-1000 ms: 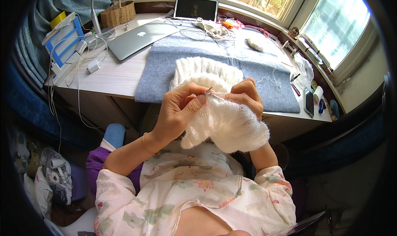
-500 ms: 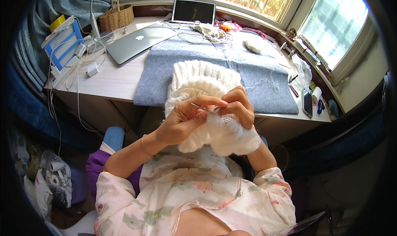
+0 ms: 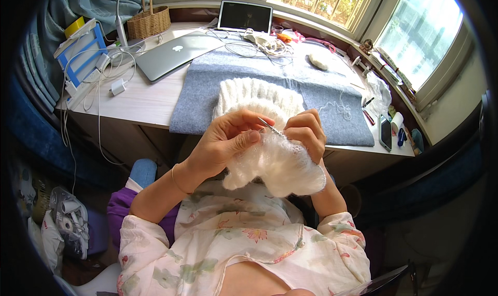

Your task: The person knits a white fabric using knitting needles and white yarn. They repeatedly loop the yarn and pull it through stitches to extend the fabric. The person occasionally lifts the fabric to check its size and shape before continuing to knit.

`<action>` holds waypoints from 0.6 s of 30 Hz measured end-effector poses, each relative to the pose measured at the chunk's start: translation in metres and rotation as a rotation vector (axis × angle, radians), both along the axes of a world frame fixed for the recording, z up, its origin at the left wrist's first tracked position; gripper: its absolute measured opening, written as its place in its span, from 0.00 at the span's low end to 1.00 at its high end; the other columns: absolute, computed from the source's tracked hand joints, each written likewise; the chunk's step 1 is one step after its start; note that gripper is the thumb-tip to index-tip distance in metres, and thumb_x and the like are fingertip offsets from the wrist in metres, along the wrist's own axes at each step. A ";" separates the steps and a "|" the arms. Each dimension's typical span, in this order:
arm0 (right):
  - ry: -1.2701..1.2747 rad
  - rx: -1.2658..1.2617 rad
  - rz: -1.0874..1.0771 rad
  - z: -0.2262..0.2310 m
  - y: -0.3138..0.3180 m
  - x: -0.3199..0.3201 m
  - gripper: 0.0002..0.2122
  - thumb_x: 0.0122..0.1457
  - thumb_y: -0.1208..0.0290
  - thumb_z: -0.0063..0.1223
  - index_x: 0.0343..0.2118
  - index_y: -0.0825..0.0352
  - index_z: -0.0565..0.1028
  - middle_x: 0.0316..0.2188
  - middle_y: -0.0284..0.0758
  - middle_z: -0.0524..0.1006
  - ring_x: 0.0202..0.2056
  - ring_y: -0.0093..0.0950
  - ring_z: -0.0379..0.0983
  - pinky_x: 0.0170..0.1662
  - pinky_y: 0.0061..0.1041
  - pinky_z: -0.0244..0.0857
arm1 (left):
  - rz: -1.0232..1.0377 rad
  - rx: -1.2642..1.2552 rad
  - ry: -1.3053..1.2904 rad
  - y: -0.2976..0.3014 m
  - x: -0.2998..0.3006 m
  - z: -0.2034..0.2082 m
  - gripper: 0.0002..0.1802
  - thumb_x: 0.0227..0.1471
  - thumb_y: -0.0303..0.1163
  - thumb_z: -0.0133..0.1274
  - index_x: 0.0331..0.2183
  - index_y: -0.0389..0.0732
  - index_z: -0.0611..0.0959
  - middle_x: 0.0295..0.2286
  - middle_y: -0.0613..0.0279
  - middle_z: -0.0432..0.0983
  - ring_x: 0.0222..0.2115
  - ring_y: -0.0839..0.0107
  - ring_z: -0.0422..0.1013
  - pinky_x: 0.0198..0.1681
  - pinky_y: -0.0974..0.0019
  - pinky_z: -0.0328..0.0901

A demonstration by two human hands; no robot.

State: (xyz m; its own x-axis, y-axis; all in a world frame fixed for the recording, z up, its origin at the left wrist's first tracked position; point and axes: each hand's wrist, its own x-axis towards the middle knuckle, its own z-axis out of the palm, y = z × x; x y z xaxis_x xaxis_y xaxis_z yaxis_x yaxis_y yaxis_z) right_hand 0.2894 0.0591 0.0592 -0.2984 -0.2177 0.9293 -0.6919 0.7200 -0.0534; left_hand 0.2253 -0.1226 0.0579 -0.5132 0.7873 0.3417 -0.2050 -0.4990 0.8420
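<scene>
My left hand [image 3: 225, 143] is closed, its thumb and fingertips pinching the edge of a fluffy white piece of knitting [image 3: 277, 166]. On the other side my right hand [image 3: 307, 132] has its fingers curled round a metal knitting needle [image 3: 271, 127], whose tip points up and left toward my left fingers. White stitches sit along the needle. The knitting hangs below both hands over my lap, and its ribbed part [image 3: 254, 94] rests on the blue-grey felt mat [image 3: 202, 101] behind. What lies inside my right palm is hidden.
A closed silver laptop [image 3: 174, 56] lies at the left by tangled white cables and a charger [image 3: 118, 87]. At the back stand a tablet [image 3: 245, 17] and a wicker basket [image 3: 149, 22]. A white yarn ball [image 3: 318, 61] and a phone [image 3: 385, 132] are at the right.
My right hand has shifted slightly right, and the needle now shows tilted, its tip higher between the hands. My left fingers have drawn back a little from the right hand.
</scene>
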 end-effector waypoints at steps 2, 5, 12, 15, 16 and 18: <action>-0.028 0.085 0.011 0.001 -0.003 0.000 0.10 0.34 0.69 0.57 0.23 0.64 0.72 0.24 0.31 0.71 0.25 0.27 0.63 0.29 0.23 0.55 | -0.052 -0.006 -0.042 0.001 -0.004 -0.007 0.09 0.49 0.28 0.52 0.36 0.39 0.76 0.30 0.66 0.72 0.30 0.84 0.67 0.34 0.80 0.64; -0.063 0.150 -0.007 0.000 -0.005 -0.002 0.09 0.34 0.71 0.56 0.22 0.63 0.73 0.26 0.28 0.72 0.27 0.25 0.64 0.30 0.23 0.56 | -0.110 0.044 -0.102 0.003 -0.002 -0.009 0.06 0.49 0.28 0.52 0.32 0.39 0.76 0.29 0.64 0.74 0.29 0.83 0.68 0.33 0.79 0.65; -0.095 0.172 0.034 0.014 -0.003 0.008 0.11 0.39 0.73 0.54 0.30 0.63 0.75 0.35 0.32 0.74 0.32 0.27 0.69 0.32 0.22 0.64 | -0.026 0.131 -0.078 -0.010 -0.016 0.006 0.06 0.48 0.30 0.54 0.30 0.39 0.75 0.27 0.62 0.74 0.28 0.81 0.70 0.31 0.78 0.66; -0.404 0.096 0.174 0.025 0.004 0.004 0.12 0.47 0.79 0.50 0.36 0.65 0.74 0.34 0.34 0.74 0.31 0.28 0.71 0.33 0.23 0.66 | 0.030 0.114 0.066 -0.012 -0.015 0.013 0.06 0.48 0.29 0.53 0.30 0.39 0.75 0.27 0.64 0.74 0.29 0.81 0.70 0.31 0.78 0.66; -0.570 0.029 0.252 0.028 0.011 0.001 0.11 0.48 0.80 0.49 0.37 0.65 0.74 0.34 0.35 0.74 0.30 0.27 0.71 0.33 0.23 0.66 | 0.062 0.112 0.134 -0.012 -0.015 0.018 0.05 0.49 0.29 0.53 0.30 0.39 0.75 0.26 0.64 0.73 0.29 0.81 0.70 0.31 0.78 0.66; -0.884 -0.315 0.580 0.036 0.020 -0.010 0.09 0.56 0.71 0.45 0.37 0.69 0.73 0.31 0.33 0.74 0.28 0.20 0.70 0.32 0.18 0.64 | 0.123 0.102 0.273 -0.008 -0.013 0.029 0.05 0.49 0.29 0.52 0.30 0.39 0.75 0.26 0.66 0.73 0.29 0.81 0.70 0.31 0.79 0.66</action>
